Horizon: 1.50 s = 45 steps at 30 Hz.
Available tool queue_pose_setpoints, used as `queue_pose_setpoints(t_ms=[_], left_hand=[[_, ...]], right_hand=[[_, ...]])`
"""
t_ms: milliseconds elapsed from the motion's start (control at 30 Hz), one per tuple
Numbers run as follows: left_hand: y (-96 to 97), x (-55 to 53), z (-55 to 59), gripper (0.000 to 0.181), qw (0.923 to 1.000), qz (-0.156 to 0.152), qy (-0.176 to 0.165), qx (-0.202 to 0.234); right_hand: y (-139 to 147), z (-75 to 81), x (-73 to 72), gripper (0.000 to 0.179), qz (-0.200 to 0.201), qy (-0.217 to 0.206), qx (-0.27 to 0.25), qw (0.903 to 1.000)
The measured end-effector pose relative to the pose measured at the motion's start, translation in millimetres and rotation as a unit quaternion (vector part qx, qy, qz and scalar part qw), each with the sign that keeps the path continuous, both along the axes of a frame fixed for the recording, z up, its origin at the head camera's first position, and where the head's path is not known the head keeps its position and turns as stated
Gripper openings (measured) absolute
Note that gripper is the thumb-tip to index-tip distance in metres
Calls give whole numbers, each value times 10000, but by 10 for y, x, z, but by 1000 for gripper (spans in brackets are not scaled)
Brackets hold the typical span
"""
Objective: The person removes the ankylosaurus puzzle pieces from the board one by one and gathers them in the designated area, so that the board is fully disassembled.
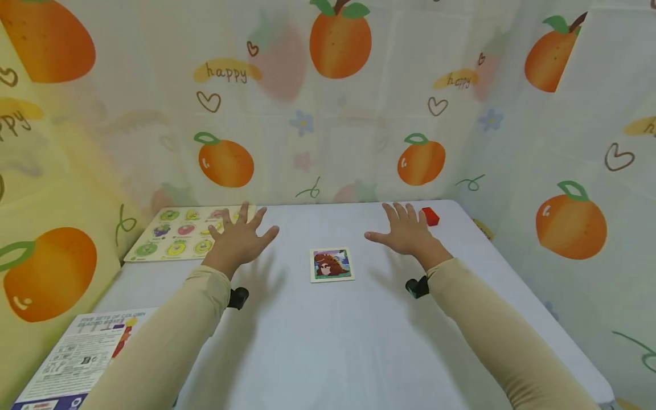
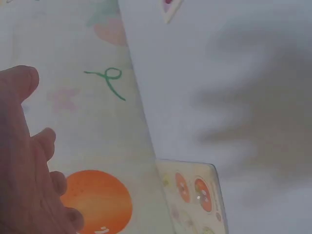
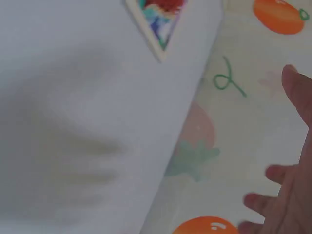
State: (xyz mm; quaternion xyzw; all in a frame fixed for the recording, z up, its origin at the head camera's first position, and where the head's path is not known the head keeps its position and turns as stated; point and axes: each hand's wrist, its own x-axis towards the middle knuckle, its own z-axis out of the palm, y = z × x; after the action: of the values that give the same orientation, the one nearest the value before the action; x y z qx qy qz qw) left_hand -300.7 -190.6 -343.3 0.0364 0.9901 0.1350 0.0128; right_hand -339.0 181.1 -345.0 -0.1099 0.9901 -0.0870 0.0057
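left hand (image 1: 238, 244) and right hand (image 1: 408, 234), fingers spread, empty; between them, untouched, a square, cream-bordered, red-brown dinosaur tile (image 1: 332, 265) lies on the white desk (image 1: 328, 341): probably light, stiff, best pinched by opposite edges.

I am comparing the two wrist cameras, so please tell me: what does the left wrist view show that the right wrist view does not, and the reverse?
Only the left wrist view shows the left hand and part of the fruit board. Only the right wrist view shows the right hand. Both share part of the picture tile, the white table and the fruit-printed backdrop.
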Motion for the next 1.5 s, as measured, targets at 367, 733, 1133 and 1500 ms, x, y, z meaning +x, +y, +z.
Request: queue_pose_setpoints(t_ms=[367, 733, 1133, 1500], left_hand=[[276, -90, 310, 43, 9771, -646, 175, 2021], [621, -121, -358, 30, 9410, -825, 293, 3269], [831, -395, -1011, 34, 9321, -705, -26, 3554], [812, -610, -1234, 35, 9426, -1252, 227, 3089]], right_hand=[[-103, 373, -3, 54, 589, -480, -2713, 9595], [-124, -300, -86, 42, 642, -741, -4047, 9092], [-215, -908, -274, 38, 346, -990, -4000, 9105], [-317, -1201, -500, 29, 447, -629, -3634, 9284]])
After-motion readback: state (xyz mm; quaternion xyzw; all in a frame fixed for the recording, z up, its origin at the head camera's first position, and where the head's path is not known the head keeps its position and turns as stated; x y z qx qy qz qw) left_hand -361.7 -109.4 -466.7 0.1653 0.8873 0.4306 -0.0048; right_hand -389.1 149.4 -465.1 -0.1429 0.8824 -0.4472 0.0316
